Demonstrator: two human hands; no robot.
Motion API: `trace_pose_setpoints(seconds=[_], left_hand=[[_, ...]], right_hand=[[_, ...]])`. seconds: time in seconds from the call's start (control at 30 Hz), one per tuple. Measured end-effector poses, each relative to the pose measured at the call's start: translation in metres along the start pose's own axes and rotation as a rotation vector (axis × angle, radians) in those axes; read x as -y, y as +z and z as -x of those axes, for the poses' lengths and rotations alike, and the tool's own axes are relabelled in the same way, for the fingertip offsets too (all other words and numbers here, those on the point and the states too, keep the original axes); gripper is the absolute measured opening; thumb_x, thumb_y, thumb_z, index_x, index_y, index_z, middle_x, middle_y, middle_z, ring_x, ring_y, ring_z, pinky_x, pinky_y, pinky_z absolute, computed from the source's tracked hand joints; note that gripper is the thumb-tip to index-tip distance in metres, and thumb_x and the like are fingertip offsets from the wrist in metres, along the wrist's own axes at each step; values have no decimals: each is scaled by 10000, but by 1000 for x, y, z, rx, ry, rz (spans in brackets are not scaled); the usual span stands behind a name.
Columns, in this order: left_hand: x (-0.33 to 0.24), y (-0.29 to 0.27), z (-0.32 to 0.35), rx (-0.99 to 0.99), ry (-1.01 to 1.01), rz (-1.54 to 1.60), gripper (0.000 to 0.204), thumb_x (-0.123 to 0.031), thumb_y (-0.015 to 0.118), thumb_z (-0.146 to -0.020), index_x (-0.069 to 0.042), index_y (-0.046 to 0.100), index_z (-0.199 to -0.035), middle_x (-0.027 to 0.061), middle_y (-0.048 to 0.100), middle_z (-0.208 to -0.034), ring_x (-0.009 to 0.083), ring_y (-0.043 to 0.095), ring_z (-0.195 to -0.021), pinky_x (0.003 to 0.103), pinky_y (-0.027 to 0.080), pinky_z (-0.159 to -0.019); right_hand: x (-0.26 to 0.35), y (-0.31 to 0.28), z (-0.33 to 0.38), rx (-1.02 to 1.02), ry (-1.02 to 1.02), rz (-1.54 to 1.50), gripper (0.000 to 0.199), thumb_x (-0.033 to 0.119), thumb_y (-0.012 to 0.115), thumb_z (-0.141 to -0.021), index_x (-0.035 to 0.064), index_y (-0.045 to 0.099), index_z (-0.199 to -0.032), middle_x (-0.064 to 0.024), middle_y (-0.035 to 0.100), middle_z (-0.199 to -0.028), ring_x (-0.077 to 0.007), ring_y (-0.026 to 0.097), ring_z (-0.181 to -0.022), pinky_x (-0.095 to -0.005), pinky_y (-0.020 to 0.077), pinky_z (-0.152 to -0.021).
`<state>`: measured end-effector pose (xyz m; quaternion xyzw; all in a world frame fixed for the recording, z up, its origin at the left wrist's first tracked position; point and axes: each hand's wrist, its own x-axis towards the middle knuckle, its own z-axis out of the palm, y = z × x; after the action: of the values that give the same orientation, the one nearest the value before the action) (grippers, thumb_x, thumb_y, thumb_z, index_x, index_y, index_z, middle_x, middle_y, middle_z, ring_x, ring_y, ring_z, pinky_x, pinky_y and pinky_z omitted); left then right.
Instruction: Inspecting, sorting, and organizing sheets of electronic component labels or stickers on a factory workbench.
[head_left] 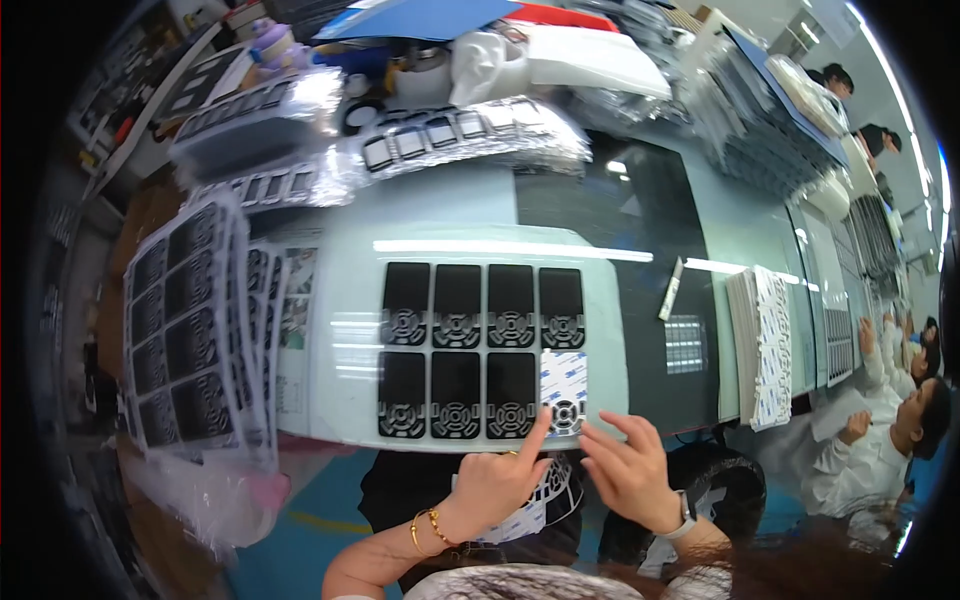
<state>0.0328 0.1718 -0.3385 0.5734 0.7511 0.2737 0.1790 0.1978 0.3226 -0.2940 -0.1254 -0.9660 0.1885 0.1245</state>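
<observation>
Both hands work the last pad in a grid of eight on the white tray.

The left hand (pixel 497 485) points its index finger up onto the white-backed keypad piece (pixel 563 391) at the lower right corner of the white tray (pixel 350 340); its other fingers are curled, holding nothing. The right hand (pixel 632 470) lies just right of the piece, fingers spread, grip wide and empty, fingertips at its edge. The piece lies directly ahead of both hands, its long axis running away from the person, ring pattern at the near end. Seven black keypads (pixel 457 305) fill the other slots.
</observation>
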Motion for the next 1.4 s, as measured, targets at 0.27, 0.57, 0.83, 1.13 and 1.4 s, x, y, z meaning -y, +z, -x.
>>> trace_pose_setpoints(seconds=[0.27, 0.57, 0.83, 1.13, 1.4], left_hand=[[7, 10, 45, -49, 47, 6, 495, -339, 652, -952, -168, 553, -1407, 28, 544, -501, 225, 558, -397, 349, 432, -396], [35, -5, 88, -172, -83, 25, 428, -344, 622, -977, -195, 576, -1377, 24, 538, -503, 233, 565, -412, 363, 447, -418], [39, -5, 97, -228, -44, 68, 413, -346, 623, -976, -181, 600, -1354, 35, 567, -528, 248, 585, -438, 375, 454, -427], [49, -16, 103, -267, -84, 102, 420, -310, 690, -932, -151, 640, -1317, 76, 577, -542, 271, 597, -465, 384, 449, -448], [59, -20, 108, -300, -89, 196, 399, -243, 745, -891, -25, 640, -1208, 85, 519, -500, 283, 525, -422, 366, 397, -444]], right_hand=[[45, 42, -156, 124, -559, -272, 374, 26, 687, -802, 30, 641, -1173, -111, 660, -1224, -287, 619, -1152, -405, 516, -952], [115, 95, -215, 468, -865, 163, 163, 188, 703, -822, 76, 653, -930, -22, 626, -926, -199, 567, -938, -315, 442, -833], [119, 93, -224, 419, -963, 119, 83, 115, 674, -818, 95, 701, -894, -27, 673, -839, -228, 612, -942, -336, 478, -818], [142, -132, -230, 233, -664, -220, 122, -7, 689, -846, 17, 607, -933, -80, 664, -817, -216, 672, -800, -301, 531, -729], [60, -121, -202, -320, 114, -902, 100, 220, 621, -1020, 123, 599, -1022, 52, 648, -801, 14, 544, -587, -137, 371, -451]])
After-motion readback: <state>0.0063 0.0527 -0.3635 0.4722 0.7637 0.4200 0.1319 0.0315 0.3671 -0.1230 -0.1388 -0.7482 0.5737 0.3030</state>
